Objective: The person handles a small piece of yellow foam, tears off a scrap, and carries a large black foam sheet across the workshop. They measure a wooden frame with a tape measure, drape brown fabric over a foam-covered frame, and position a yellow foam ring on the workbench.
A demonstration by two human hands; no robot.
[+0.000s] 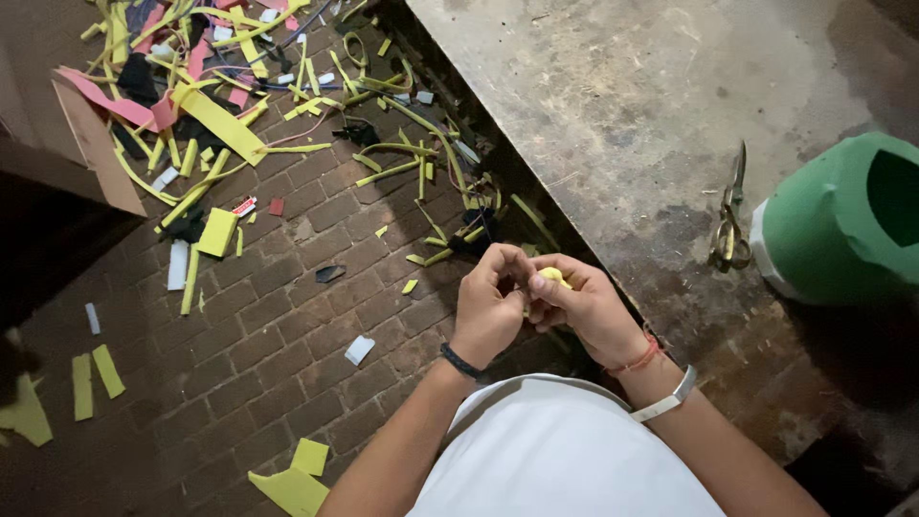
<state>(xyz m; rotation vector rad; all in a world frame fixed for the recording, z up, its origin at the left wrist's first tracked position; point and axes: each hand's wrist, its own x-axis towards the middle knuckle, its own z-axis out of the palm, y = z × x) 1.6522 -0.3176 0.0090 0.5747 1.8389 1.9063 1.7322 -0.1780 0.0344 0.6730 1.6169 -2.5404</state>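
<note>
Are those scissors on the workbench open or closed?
Closed. The scissors lie flat on the workbench, blades together in one line, handles side by side, beside the green container.

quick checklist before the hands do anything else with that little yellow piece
1. Both hands on the piece: ok. The left hand and right hand meet around the small yellow piece.
2. Piece in full view: not ok. Fingers cover most of it, so its shape cannot be told.
3. Scissors within sight: ok. The scissors lie flat on the worn table, apart from both hands.
4. Green container steady: cannot tell. The green container sits at the table's right, partly cut off.
5. Floor underfoot: not ok. Yellow, pink and black offcuts litter the brick floor.
</note>
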